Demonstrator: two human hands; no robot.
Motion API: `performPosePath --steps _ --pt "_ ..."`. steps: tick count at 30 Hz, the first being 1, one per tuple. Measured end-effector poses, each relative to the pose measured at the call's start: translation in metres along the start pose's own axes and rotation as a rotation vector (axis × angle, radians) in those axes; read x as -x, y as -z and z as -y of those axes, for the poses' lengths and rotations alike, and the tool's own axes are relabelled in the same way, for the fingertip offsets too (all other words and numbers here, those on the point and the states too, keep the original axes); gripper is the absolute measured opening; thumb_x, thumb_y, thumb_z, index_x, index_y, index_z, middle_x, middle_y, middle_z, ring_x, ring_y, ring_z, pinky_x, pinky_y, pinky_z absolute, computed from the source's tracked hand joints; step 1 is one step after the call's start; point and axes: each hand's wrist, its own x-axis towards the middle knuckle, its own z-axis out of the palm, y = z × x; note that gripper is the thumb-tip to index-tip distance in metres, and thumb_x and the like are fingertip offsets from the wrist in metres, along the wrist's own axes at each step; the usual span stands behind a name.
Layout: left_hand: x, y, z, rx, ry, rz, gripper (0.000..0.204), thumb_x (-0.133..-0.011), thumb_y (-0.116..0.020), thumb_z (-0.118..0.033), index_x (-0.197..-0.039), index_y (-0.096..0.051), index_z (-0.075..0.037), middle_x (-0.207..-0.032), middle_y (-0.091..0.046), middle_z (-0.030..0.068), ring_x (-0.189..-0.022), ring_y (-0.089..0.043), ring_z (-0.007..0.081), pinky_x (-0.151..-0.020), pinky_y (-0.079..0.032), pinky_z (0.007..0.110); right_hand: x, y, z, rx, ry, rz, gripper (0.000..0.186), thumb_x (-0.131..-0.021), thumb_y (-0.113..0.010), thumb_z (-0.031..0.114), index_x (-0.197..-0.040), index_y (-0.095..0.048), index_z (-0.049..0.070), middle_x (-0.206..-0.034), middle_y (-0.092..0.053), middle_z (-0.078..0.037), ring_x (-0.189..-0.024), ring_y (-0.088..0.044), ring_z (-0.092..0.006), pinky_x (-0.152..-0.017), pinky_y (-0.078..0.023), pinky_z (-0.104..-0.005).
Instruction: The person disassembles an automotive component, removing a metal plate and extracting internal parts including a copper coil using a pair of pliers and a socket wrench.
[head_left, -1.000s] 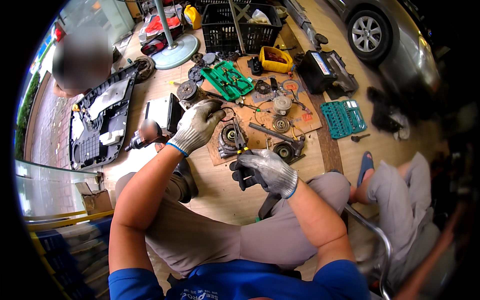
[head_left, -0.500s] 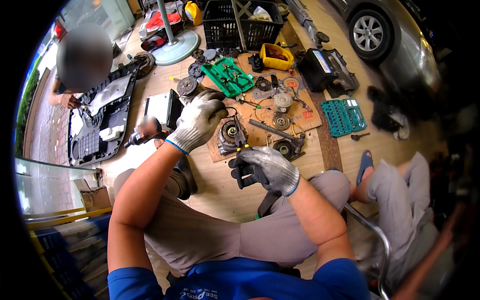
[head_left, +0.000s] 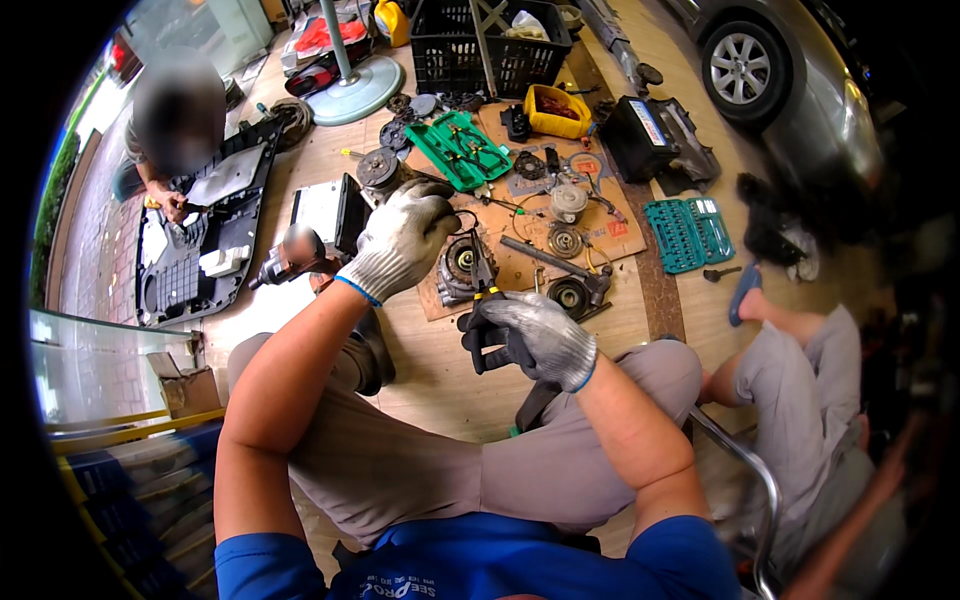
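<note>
My right hand [head_left: 530, 335], in a grey-white work glove with dark fingers, is closed around snap-ring pliers [head_left: 485, 279] with black and yellow handles. Their jaws point away from me, over the face of a metal compressor with a round pulley [head_left: 458, 262]. A thin, dark snap ring [head_left: 463, 213] shows at the jaw tips, beside my left fingertips. My left hand [head_left: 400, 237], gloved too, is closed with its fingers pinched at the ring's edge. Its palm hides exactly how it grips. The compressor stands on brown cardboard [head_left: 625, 243] on the floor.
Beyond lie an open green case [head_left: 458, 150], a yellow tub [head_left: 553, 111], pulleys and a hammer-like tool [head_left: 548, 258]. A teal socket set [head_left: 688, 234] and a car battery [head_left: 636, 138] sit right. At left, another person's hand [head_left: 172, 206] works over a black panel [head_left: 195, 270].
My hands, the pliers and the ring have barely moved. The person at the left has leaned in, their hand shifting right over the panel. A bystander's slippered foot at the right has moved.
</note>
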Motion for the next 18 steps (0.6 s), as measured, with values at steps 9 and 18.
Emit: performPosePath --steps 9,18 --pt "0.001 -0.004 -0.002 -0.066 -0.012 -0.028 0.022 -0.098 -0.065 -0.022 -0.100 -0.076 -0.003 -0.134 -0.068 0.0209 -0.124 -0.063 0.0413 -0.105 -0.051 0.048 0.000 0.000 -0.005 0.313 0.154 0.040 0.033 -0.110 -0.053 0.022 -0.117 -0.068 -0.007 -0.104 -0.072 -0.015 -0.097 -0.074 -0.0231 -0.080 -0.065 -0.0405" --pt "0.001 -0.003 -0.002 -0.044 0.004 -0.004 0.023 -0.098 -0.065 -0.023 -0.099 -0.076 -0.003 -0.134 -0.068 0.0212 -0.123 -0.063 0.0418 -0.105 -0.051 0.048 -0.004 0.010 -0.014 0.313 0.205 0.089 0.032 -0.109 -0.055 0.021 -0.118 -0.068 -0.007 -0.108 -0.071 -0.016 -0.104 -0.075 -0.0258 -0.085 -0.066 -0.0446"
